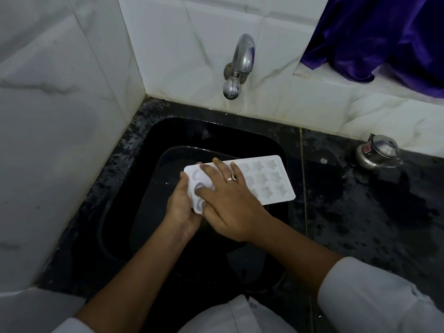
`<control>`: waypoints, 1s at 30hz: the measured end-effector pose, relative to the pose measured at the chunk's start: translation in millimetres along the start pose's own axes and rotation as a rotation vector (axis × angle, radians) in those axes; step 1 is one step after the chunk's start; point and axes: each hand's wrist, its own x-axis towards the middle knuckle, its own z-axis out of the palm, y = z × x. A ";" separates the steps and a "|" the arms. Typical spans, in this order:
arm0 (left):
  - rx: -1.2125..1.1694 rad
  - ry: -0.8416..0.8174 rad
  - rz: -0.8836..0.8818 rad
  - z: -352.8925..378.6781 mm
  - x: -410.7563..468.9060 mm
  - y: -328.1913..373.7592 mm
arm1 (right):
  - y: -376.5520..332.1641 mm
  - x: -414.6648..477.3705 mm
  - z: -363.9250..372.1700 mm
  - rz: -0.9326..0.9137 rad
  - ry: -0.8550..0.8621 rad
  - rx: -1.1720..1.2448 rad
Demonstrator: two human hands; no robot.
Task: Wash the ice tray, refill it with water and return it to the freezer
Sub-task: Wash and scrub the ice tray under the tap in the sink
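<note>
A white plastic ice tray (266, 180) with star-shaped and round cups is held over the black sink (134, 188), tilted slightly. My left hand (181, 209) grips the tray's near-left end from below, thumb on its edge. My right hand (230, 200) lies flat across the tray's top, fingers straight and spread over the cups, a ring on one finger. The chrome tap (240, 66) juts from the tiled wall above the sink; no water stream is visible.
A dark basin (168, 162) sits inside the sink under the tray. On the wet black counter (360, 212) to the right stands a small steel kettle (378, 152). Purple cloth (379, 37) hangs at the upper right. White tiled walls close off the left and back.
</note>
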 end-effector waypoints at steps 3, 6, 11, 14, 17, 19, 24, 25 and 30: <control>-0.001 0.000 0.008 -0.7 -2.6 -9.7 | 8.5 -0.3 0.6 -0.005 0.008 0.018; -0.025 0.041 0.036 -6.7 0.3 -14.8 | 4.3 -1.6 7.0 -0.064 -0.029 -0.046; -0.024 0.006 0.053 -15.4 1.4 -12.7 | 9.8 -2.4 2.5 -0.058 -0.038 -0.001; -0.046 0.020 0.060 -19.6 5.5 -11.0 | 8.2 -8.7 3.4 -0.078 -0.047 -0.002; -0.040 0.019 0.063 -18.1 3.7 -12.8 | 5.0 1.2 2.3 -0.059 -0.047 0.031; -0.046 0.027 0.060 -17.7 2.9 -12.4 | 3.0 6.7 3.1 -0.048 -0.043 0.043; -0.075 0.031 0.064 -25.8 6.1 -9.8 | 8.7 -3.9 8.5 -0.087 -0.059 0.012; -0.063 0.034 0.059 -23.7 4.3 -11.4 | 8.4 -1.2 7.8 -0.081 -0.054 0.016; -0.061 0.059 0.060 -19.9 2.3 -11.7 | -4.1 3.8 12.0 -0.080 -0.045 0.030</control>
